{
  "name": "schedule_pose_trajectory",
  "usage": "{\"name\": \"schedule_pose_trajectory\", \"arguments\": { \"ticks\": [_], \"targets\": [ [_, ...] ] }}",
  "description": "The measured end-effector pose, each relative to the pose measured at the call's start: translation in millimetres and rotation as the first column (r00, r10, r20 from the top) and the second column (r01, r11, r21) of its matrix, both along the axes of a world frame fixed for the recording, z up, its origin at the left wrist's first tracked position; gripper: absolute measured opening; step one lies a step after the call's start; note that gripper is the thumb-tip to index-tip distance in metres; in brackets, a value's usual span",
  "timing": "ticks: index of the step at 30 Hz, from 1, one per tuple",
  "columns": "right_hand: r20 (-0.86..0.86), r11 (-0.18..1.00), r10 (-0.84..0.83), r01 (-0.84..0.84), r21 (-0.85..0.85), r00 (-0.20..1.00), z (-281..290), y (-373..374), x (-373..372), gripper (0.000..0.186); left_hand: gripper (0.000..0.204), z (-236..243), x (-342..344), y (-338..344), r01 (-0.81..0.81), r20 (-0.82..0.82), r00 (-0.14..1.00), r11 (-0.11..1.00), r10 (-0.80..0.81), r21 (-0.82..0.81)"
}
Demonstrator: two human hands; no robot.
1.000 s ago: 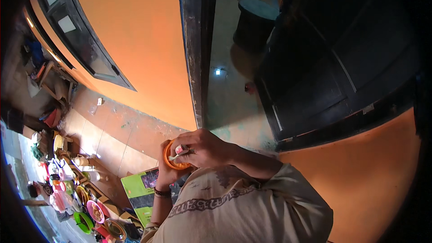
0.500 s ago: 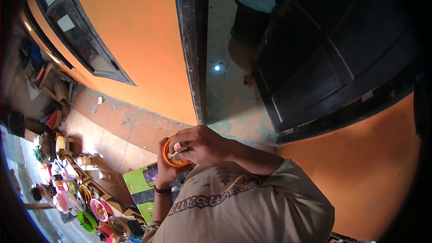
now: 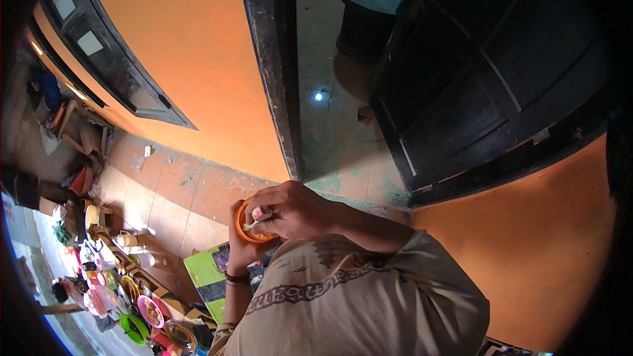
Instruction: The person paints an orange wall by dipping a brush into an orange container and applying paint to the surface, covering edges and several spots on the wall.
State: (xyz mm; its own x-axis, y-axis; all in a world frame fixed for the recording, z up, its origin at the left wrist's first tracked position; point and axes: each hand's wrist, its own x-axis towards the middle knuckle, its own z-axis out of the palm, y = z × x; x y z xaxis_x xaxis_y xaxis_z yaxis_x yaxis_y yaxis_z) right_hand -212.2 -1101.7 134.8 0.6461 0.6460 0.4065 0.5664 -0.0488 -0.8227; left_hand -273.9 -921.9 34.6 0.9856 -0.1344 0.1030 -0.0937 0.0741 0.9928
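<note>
Shifted since the earlier frame: view turned slightly, so the black door post (image 3: 273, 59) leans farther left and the bowls sit farther right. Both grips and the orange container (image 3: 254, 237) lie marginally farther left, pose alike.

Step in hand, by my reading: fine work at the container's mouth. Left grip (image 3: 242, 249) curls round its outer side, holding it in front of the body; right grip (image 3: 293, 209) arches over the rim, pinching a small pale item (image 3: 261, 213). Next move seems to call for a steady left hold, mouth kept upward, and small right-finger motions within the rim.

Materials, big to small. Orange wall (image 3: 178, 39), beyond and left of the grips: flat paint. Dark door (image 3: 501, 79), beyond and right: panelled, woody, worn along its edge. Beige shirt (image 3: 369, 290), just behind the grips: soft creased cloth, dark printed band. Drum (image 3: 362, 33), well beyond the grips, through the doorway: round, dark-sided, bluish top. Green-and-black box (image 3: 204, 270), near, behind and left: flat-faced, likely cardboard. Pink bowl (image 3: 141, 304) and green bowl (image 3: 124, 327), well left: round, plastic-looking. Container between the grips: round-mouthed, smooth; contents mostly hidden by fingers. Pale item: pinkish-red patch, too small to identify.
</note>
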Motion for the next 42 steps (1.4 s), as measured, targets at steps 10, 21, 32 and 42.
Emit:
{"name": "schedule_pose_trajectory", "arguments": {
  "ticks": [10, 21, 32, 42],
  "targets": [
    [-0.074, 0.999, 0.044, -0.043, 0.016, 0.996, 1.6, -3.2, 23.0, 0.022, 0.097, -1.8, 17.3, -1.8, -0.016, -0.023, 1.000, 0.999, 0.016, -0.033],
    [-0.006, 0.997, 0.072, -0.073, -0.009, 0.997, 6.6, -8.5, 51.1, 0.020, 0.094, 8.3, 40.1, -7.2, -0.068, -0.015, 0.998, 0.998, 0.068, 0.012],
    [-0.017, 0.999, 0.036, -0.035, 0.020, 0.999, 2.5, -14.6, 68.8, 0.022, 0.094, 9.4, 61.2, -11.7, -0.057, -0.001, 0.998, 0.997, 0.057, 0.046],
    [0.001, 0.999, 0.029, -0.029, 0.020, 1.000, 0.0, -19.8, 77.4, 0.022, 0.092, 12.3, 72.2, -13.3, -0.015, 0.007, 1.000, 0.996, 0.015, 0.083]
  ]
}}
